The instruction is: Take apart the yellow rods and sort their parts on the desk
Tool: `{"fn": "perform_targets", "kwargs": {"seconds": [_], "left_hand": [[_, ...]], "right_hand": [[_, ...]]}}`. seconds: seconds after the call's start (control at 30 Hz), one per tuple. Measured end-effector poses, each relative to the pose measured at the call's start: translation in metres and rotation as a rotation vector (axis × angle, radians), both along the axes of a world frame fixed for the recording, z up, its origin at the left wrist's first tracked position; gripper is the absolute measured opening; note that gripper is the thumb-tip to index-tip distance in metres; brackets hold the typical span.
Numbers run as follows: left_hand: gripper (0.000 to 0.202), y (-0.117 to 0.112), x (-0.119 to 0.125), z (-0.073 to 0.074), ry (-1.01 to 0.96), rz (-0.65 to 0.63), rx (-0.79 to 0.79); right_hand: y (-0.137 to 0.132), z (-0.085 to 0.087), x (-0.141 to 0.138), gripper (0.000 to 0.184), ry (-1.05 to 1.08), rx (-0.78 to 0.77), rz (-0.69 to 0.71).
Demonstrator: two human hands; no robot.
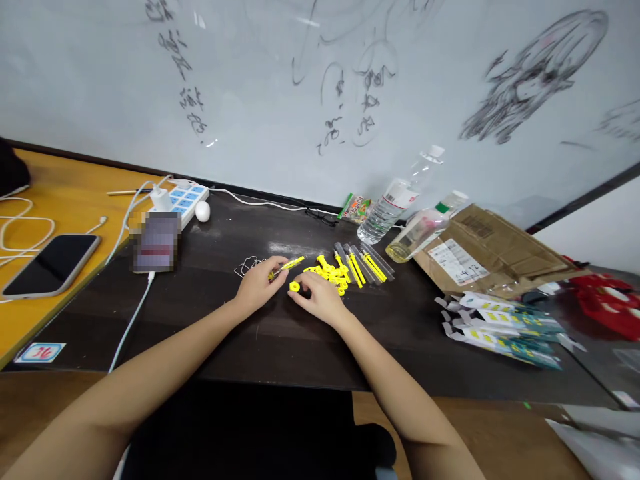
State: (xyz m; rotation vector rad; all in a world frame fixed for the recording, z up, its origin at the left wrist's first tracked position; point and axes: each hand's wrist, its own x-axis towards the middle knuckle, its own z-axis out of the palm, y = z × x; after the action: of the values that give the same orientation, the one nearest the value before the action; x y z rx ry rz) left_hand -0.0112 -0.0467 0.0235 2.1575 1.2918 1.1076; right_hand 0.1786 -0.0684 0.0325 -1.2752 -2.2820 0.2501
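My left hand (259, 285) rests on the dark table (280, 340) with its fingers closed on a thin clear tube with a yellow insert (289, 265) that sticks out to the right. My right hand (319, 295) lies just to its right, fingertips pinching a small yellow ring (295, 287). Just beyond both hands lies a heap of small yellow plastic parts (330, 272), and beside it several clear tubes with yellow inserts (364, 264) lie in a row.
Two plastic bottles (400, 200) lie behind the tubes beside a flattened cardboard box (487, 253). Printed packets (505, 327) are stacked at right. A power strip (186, 200), white cables, a phone (53, 265) on the orange table and thin wire clips (247, 265) sit at left.
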Motion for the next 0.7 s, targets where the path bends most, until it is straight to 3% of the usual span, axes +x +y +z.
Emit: {"fn": "perform_targets", "kwargs": {"seconds": [0.2, 0.37, 0.53, 0.7], "left_hand": [[0.028, 0.000, 0.000, 0.000, 0.043, -0.012, -0.002], [0.028, 0.001, 0.000, -0.002, 0.048, -0.031, 0.003], [0.028, 0.000, 0.000, -0.001, 0.064, -0.056, 0.001], [0.027, -0.001, 0.001, -0.001, 0.092, -0.102, 0.013]], "right_hand": [[0.002, -0.004, 0.003, 0.023, -0.146, 0.017, 0.017], [0.001, -0.001, 0.005, 0.022, -0.090, 0.028, -0.041], [0.006, -0.001, 0.008, 0.020, 0.279, -0.091, -0.201], [0.015, -0.002, 0.011, 0.028, 0.724, -0.234, -0.104]]}}
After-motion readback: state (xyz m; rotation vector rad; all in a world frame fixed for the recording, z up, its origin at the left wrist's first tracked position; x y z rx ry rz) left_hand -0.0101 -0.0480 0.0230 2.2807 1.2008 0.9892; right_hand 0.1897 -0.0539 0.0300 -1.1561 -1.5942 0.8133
